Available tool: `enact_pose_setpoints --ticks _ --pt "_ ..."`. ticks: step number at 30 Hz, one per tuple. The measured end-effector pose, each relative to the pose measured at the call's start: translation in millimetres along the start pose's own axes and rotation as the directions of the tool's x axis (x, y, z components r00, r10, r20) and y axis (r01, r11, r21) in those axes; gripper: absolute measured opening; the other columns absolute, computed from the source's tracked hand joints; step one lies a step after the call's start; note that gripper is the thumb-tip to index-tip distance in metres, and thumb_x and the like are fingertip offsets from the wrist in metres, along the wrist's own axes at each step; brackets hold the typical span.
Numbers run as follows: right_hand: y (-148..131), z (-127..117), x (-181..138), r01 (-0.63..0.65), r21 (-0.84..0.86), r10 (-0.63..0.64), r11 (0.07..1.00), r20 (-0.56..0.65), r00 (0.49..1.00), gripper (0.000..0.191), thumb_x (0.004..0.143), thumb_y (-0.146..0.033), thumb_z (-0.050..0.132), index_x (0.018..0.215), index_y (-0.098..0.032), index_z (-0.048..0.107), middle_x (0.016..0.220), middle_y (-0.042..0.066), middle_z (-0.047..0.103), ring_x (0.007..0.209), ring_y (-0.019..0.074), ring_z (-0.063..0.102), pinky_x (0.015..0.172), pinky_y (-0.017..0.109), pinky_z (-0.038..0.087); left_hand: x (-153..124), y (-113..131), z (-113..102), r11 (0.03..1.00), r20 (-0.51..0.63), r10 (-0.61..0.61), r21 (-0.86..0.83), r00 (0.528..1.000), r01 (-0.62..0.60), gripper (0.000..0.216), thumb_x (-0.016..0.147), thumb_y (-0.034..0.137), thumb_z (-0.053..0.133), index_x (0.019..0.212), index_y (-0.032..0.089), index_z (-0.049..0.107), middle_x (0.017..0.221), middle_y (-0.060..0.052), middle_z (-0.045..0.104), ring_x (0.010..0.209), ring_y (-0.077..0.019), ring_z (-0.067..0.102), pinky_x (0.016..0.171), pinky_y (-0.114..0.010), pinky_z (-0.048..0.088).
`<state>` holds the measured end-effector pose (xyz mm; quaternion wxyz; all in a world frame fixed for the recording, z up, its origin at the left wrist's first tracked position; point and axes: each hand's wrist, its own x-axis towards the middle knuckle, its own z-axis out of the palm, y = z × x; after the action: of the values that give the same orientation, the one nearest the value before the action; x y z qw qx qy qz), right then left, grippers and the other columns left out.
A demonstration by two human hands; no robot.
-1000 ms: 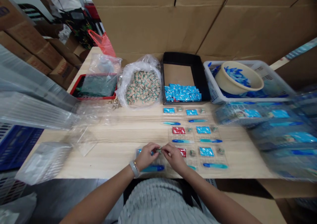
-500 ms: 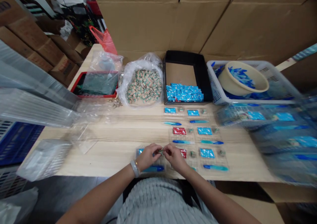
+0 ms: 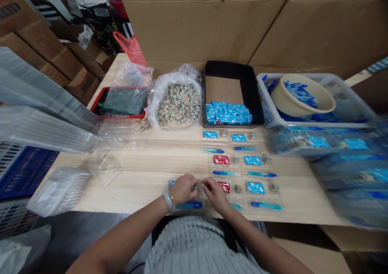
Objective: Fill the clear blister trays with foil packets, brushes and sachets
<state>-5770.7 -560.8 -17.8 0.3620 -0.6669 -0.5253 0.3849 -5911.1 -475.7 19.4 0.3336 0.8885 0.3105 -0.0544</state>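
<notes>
My left hand (image 3: 183, 191) is bent over a clear plastic tray at the front of the table, fingers closed around a small beige-and-green block (image 3: 196, 186). A blue pen-like piece (image 3: 189, 205) lies below that hand in the same tray. A little to the right, my right hand (image 3: 214, 194) has thumb and fingers pinched; whatever is between them is too small to make out. It partly covers the neighbouring tray, where a red packet (image 3: 224, 187) and another small block (image 3: 238, 188) show. Further trays hold a blue packet (image 3: 255, 187) and a blue-teal pen-like piece (image 3: 266, 206).
Behind the trays stand a plastic bag (image 3: 151, 100) of small blocks, a black box (image 3: 257, 104) of blue packets and a white basket (image 3: 273, 122) with a cream bowl (image 3: 303, 110). Filled trays (image 3: 348, 173) are stacked at right. Clear packaging (image 3: 57, 191) lies left.
My fingertips have parted slightly; the small block now sits at the left hand's fingers, lower over the tray. The whole view has shifted slightly rightward.
</notes>
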Motion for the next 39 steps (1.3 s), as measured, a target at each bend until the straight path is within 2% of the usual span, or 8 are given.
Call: enact_pose_setpoints --ticks 8,12,18,26,30,34,37,39 --pt "8.3 0.2 -7.6 0.019 -0.105 -0.013 0.994 0.057 0.998 0.012 0.072 -0.014 0.045 0.082 -0.017 0.051 0.071 0.002 0.050 0.064 0.0135 0.047 0.058 0.025 0.039 4.8 6.1 6.8 0.985 0.005 0.020 0.174 1.000 -0.021 0.011 0.075 0.019 0.046 0.083 0.016 0.054 0.085 -0.005 0.052 0.083 -0.0174 0.047 0.073 -0.028 0.040" --pt "6.9 4.2 -7.2 -0.002 -0.158 0.012 0.987 0.067 0.998 0.015 0.071 -0.010 0.044 0.082 -0.016 0.052 0.073 0.003 0.051 0.067 0.0146 0.048 0.061 0.026 0.039 9.4 8.7 6.7 0.975 0.059 0.018 0.220 0.998 -0.030 0.013 0.077 0.018 0.045 0.084 0.014 0.055 0.086 -0.008 0.053 0.085 -0.0199 0.048 0.073 -0.031 0.040" --pt "4.3 2.2 -5.6 -0.009 -0.213 0.030 0.977 0.092 0.995 0.019 0.071 -0.007 0.045 0.085 -0.016 0.053 0.076 0.003 0.052 0.070 0.0144 0.048 0.063 0.025 0.039 11.8 8.3 0.9 0.990 0.132 0.022 0.137 0.991 -0.040 0.020 0.081 0.018 0.040 0.089 0.015 0.057 0.085 -0.008 0.055 0.083 -0.0192 0.051 0.072 -0.031 0.040" --pt "-4.2 1.7 -4.2 0.140 -0.516 -0.078 0.845 0.140 0.987 0.016 0.081 -0.017 0.043 0.086 -0.019 0.058 0.078 0.004 0.052 0.072 0.0145 0.047 0.064 0.024 0.033 10.7 -8.1 8.5 0.998 -0.004 0.010 -0.067 1.000 -0.010 0.010 0.076 0.020 0.050 0.084 0.016 0.056 0.089 -0.004 0.051 0.084 -0.0142 0.049 0.076 -0.026 0.041" --pt "-6.8 2.4 -0.4 0.123 -0.593 -0.073 0.795 0.107 0.992 0.014 0.081 -0.019 0.044 0.081 -0.019 0.058 0.075 0.003 0.053 0.069 0.0135 0.047 0.060 0.023 0.031 -0.1 -12.4 4.7 0.998 -0.061 0.036 -0.046 0.997 -0.039 0.032 0.075 0.029 0.053 0.105 0.019 0.051 0.104 -0.007 0.051 0.098 -0.0175 0.047 0.087 -0.031 0.038" --pt "-6.6 2.7 -0.4 0.203 -0.612 -0.145 0.764 0.145 0.979 0.017 0.081 -0.017 0.043 0.087 -0.019 0.059 0.074 0.004 0.053 0.069 0.0139 0.047 0.061 0.023 0.032 -18.7 -18.6 13.7 0.980 -0.022 0.139 0.145 0.990 -0.135 0.060 0.076 0.046 0.046 0.127 0.019 0.029 0.132 -0.010 0.034 0.122 -0.0242 0.027 0.099 -0.043 0.025" --pt "-7.6 1.9 -1.6 0.249 -0.608 -0.176 0.754 0.179 0.968 0.019 0.080 -0.015 0.043 0.092 -0.018 0.059 0.074 0.005 0.055 0.069 0.0146 0.048 0.062 0.024 0.033 -28.2 -24.1 22.7 0.968 0.022 0.155 0.199 0.988 -0.156 0.072 0.076 0.055 0.039 0.132 0.016 0.019 0.138 -0.013 0.024 0.128 -0.0257 0.016 0.102 -0.046 0.019" --pt "-6.1 -3.8 -5.8 0.214 -0.570 -0.168 0.793 0.134 0.977 0.020 0.081 -0.017 0.043 0.095 -0.018 0.057 0.077 0.006 0.055 0.072 0.0154 0.049 0.064 0.025 0.035 -31.5 -19.4 22.7 0.978 -0.019 0.126 0.167 0.992 -0.122 0.076 0.073 0.059 0.040 0.131 0.015 0.021 0.139 -0.015 0.020 0.129 -0.0275 0.012 0.102 -0.048 0.018"
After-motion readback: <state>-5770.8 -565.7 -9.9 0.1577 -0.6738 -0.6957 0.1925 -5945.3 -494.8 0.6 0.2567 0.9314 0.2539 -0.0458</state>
